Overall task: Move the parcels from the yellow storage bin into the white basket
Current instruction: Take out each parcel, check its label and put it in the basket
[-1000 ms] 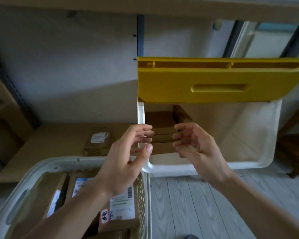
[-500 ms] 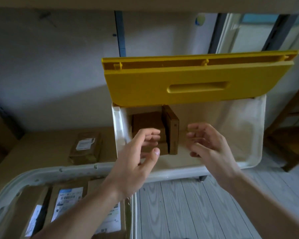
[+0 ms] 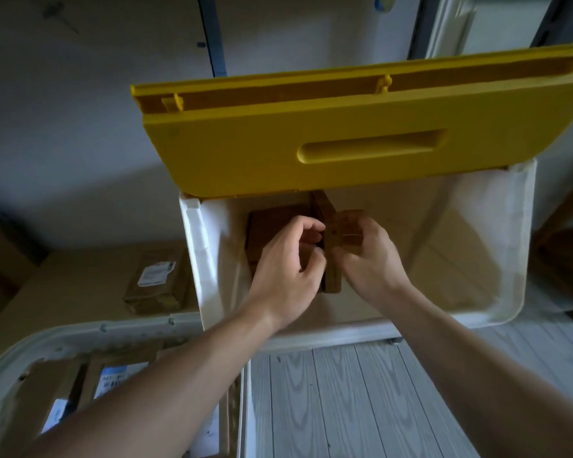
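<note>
Pale grey floorboards (image 3: 361,401) run under a white-walled storage bin (image 3: 497,259) with its yellow lid (image 3: 311,143) raised. Inside, an upright brown parcel (image 3: 332,259) is pinched between the left hand (image 3: 286,276) and right hand (image 3: 369,256), fingers curled round it, beside another parcel (image 3: 268,226). Lower left, the white basket (image 3: 80,332) holds labelled parcels (image 3: 113,378).

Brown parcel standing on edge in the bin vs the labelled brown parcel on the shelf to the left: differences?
The brown cardboard parcel on edge stands upright inside the white-walled storage bin; the labelled brown parcel lies flat on the cardboard-covered shelf.

Left hand and right hand flank the upright one; the flat one is untouched.

Only the flat one shows a white label.

Both are brown.
</note>
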`<move>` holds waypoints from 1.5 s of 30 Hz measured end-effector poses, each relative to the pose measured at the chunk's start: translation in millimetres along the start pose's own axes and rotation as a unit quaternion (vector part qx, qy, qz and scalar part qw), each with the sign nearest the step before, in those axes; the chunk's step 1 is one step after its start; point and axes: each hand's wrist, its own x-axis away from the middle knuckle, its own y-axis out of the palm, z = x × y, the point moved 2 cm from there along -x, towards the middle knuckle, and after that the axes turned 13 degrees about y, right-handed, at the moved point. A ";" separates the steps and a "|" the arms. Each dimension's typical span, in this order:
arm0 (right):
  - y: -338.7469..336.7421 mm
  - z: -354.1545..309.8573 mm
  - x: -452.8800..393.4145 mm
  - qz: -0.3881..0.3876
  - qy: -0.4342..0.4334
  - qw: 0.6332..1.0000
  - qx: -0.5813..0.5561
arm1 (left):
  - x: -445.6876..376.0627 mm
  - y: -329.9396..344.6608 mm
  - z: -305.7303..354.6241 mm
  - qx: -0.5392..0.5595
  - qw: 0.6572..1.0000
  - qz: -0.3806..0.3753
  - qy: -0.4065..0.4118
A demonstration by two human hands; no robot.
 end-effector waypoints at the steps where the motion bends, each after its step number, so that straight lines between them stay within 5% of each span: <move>1: 1.4 1.9 -2.4 0.001 -0.006 1.000 0.016 | -4.9 2.1 -2.6 -0.018 1.000 -0.001 0.000; 10: 15.0 12.0 -38.6 0.025 -0.048 0.996 0.073 | -49.0 24.0 -33.3 -0.094 0.989 0.043 -0.104; 18: 3.6 41.8 -69.1 0.047 0.061 0.997 0.000 | -85.1 66.2 -57.6 -0.104 0.977 0.035 -0.184; 26: -2.8 50.6 -71.6 0.060 0.086 0.994 0.014 | -102.7 69.5 -52.5 -0.211 0.952 -0.052 -0.215; 37: -19.4 46.1 -51.0 0.010 0.109 0.993 0.032 | -58.7 19.8 -36.8 -0.001 0.952 0.101 -0.288; 45: -40.5 23.2 -9.5 0.036 0.047 0.991 0.117 | -12.8 -21.7 -10.7 0.120 0.936 0.209 -0.255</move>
